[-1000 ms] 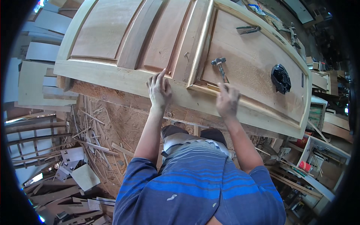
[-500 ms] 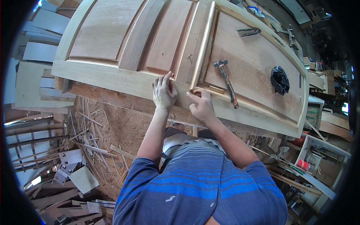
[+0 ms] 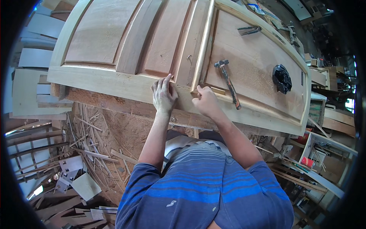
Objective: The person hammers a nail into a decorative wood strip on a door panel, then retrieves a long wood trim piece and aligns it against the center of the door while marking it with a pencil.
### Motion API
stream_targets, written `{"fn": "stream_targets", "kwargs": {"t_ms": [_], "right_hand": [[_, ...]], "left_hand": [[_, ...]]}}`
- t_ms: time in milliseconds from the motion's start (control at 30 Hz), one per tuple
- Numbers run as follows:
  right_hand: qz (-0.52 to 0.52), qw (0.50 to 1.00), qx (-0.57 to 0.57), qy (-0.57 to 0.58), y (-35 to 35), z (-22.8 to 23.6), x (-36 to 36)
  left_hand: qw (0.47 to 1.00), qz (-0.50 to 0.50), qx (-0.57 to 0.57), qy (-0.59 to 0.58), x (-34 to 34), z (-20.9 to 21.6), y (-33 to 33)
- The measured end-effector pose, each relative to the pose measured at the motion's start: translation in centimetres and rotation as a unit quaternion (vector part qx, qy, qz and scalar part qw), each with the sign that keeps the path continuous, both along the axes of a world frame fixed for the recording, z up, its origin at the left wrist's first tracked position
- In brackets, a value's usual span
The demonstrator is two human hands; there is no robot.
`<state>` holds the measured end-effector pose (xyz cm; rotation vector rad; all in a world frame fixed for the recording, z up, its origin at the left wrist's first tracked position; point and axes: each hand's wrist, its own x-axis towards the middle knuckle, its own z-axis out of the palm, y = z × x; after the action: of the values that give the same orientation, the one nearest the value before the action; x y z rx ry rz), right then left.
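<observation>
A pale wooden door panel [image 3: 126, 80] with recessed reddish panels lies flat in front of me. My left hand [image 3: 164, 95] rests on its near rail with nothing visible in it, fingers extended and thumb apart. Close by on the right, my right hand [image 3: 206, 101] has its fingers curled together at the near corner of a light wood moulding [image 3: 201, 57]; whatever sits between those fingertips is hidden. A hammer [image 3: 228, 84] with a worn orange and dark handle lies across the right panel and its near moulding. Beyond it are pincers [image 3: 249, 30].
A crumpled black plastic bag [image 3: 282, 79] sits on the right panel. Loose nails [image 3: 189, 58] lie on the middle stile. Wood strips and sawdust [image 3: 105, 133] cover the floor at left. A wooden tray [image 3: 324, 164] of odds and ends stands at right.
My right hand's fingers have curled in from a more extended index finger, closing at the moulding corner. My left hand stays on the rail. The view has shifted slightly.
</observation>
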<state>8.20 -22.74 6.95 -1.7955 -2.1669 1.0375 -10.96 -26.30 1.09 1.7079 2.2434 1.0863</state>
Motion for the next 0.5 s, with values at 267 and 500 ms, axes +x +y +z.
{"fn": "stream_targets", "kwargs": {"t_ms": [267, 500], "right_hand": [[0.189, 0.954, -0.217, 0.088, 2.1, 3.5, 1.4], [0.025, 0.982, -0.144, 0.122, 2.7, 1.4, 1.9]], "left_hand": [[1.000, 0.015, 0.006, 0.010, -0.2, -0.2, -0.1], [1.000, 0.011, 0.016, 0.022, 0.1, -0.3, 0.1]]}}
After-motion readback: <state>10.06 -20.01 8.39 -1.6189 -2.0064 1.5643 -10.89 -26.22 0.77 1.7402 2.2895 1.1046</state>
